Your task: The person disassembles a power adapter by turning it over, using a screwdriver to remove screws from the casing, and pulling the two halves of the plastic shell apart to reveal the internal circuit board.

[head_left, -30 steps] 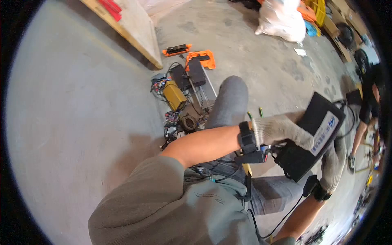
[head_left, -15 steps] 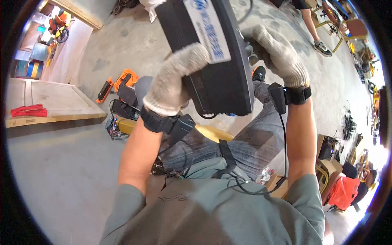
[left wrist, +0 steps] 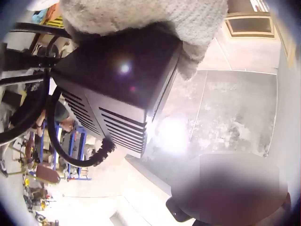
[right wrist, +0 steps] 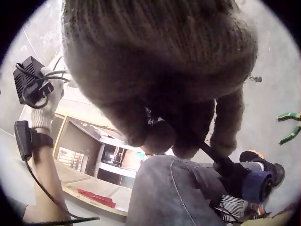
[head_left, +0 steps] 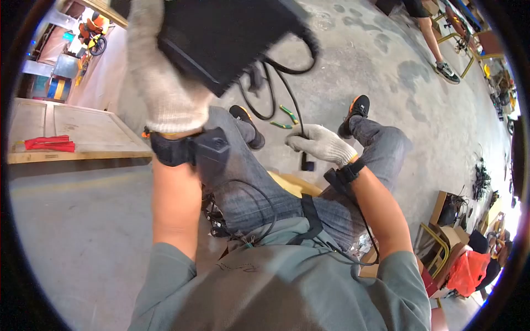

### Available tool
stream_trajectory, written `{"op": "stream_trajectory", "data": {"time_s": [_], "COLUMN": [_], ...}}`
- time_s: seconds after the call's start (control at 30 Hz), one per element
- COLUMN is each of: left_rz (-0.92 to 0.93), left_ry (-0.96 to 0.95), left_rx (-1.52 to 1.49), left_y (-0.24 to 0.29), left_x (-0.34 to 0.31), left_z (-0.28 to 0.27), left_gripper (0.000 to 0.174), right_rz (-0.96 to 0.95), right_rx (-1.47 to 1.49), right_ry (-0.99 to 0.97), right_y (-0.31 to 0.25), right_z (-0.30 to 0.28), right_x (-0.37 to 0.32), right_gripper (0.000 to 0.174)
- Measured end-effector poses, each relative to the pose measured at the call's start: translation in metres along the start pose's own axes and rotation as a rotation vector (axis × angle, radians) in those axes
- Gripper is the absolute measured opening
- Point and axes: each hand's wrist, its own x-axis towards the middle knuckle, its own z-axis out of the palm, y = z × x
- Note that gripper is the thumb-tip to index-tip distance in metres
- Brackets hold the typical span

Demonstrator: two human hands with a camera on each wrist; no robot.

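In the head view, my gloved left hand (head_left: 168, 94) grips a black box (head_left: 221, 38), raised at the upper left. The left wrist view shows the box's vented end (left wrist: 117, 122), with thick black cables (left wrist: 49, 127) beside it. A looped cable (head_left: 292, 99) hangs from the box. Lower and to the right, my gloved right hand (head_left: 323, 144) holds this cable in curled fingers; its plug end (head_left: 307, 164) dangles just below the hand. In the right wrist view, the round connector (right wrist: 257, 186) pokes out past the dark glove (right wrist: 160, 56).
Green-handled pliers (head_left: 288, 115) lie on the floor between my shoes. A wooden panel (head_left: 83, 129) with red strips (head_left: 49, 143) stands at left. Boxes and a red bag (head_left: 466, 270) are at lower right; another person's leg (head_left: 432, 41) shows at upper right.
The box has moved up and left in my left hand, its label no longer showing. My right hand has let go of the box, come down and taken hold of the cable.
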Motion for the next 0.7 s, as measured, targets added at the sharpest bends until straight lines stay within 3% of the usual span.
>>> {"op": "stream_trajectory", "data": {"time_s": [0.07,0.1,0.13,0.17,0.2,0.3,0.37,0.43,0.5,0.57,0.63,0.7], "left_rz": [-0.089,0.014,0.120,0.124,0.031,-0.123,-0.219,-0.267,-0.499,-0.731,-0.831,-0.905], "left_ry": [-0.002,0.049,0.102,0.097,0.059,0.020,0.074,0.122,0.073,-0.060,-0.089,-0.084], "left_rx": [0.257,0.341,0.424,0.423,0.309,0.124,0.249,0.376,0.447,0.421,0.239,0.014], "left_y": [0.029,0.038,0.043,0.045,0.047,0.047,0.048,0.031,0.018,0.000,-0.016,-0.034], "left_x": [0.020,0.023,0.025,0.024,0.019,0.002,-0.013,-0.034,-0.053,-0.073,-0.086,-0.096], "left_z": [-0.044,-0.050,-0.055,-0.060,-0.061,-0.077,-0.092,-0.095,-0.090,-0.097,-0.074,-0.065], "left_gripper": [0.069,0.061,0.054,0.054,0.052,0.050,0.050,0.050,0.044,0.031,0.031,0.031], "right_rz": [0.098,0.096,0.034,-0.031,0.021,-0.078,-0.127,-0.042,0.008,-0.080,-0.006,-0.170], "right_rx": [-0.147,-0.147,-0.303,-0.458,-0.533,-0.536,-0.554,-0.697,-0.712,-0.520,-0.370,0.339], "right_ry": [0.135,0.139,0.282,0.424,0.461,0.591,0.568,0.494,0.464,0.490,0.530,0.586], "right_y": [0.002,0.003,0.002,0.000,-0.015,-0.016,-0.035,-0.061,-0.081,-0.094,-0.105,-0.103], "right_z": [-0.008,-0.012,-0.016,-0.019,-0.022,-0.031,-0.032,-0.028,-0.027,-0.028,-0.026,-0.023], "right_x": [-0.011,-0.016,-0.020,-0.022,-0.028,-0.043,-0.060,-0.076,-0.084,-0.086,-0.084,-0.079], "right_gripper": [0.036,0.036,0.036,0.036,0.039,0.037,0.039,0.038,0.039,0.038,0.041,0.046]}}
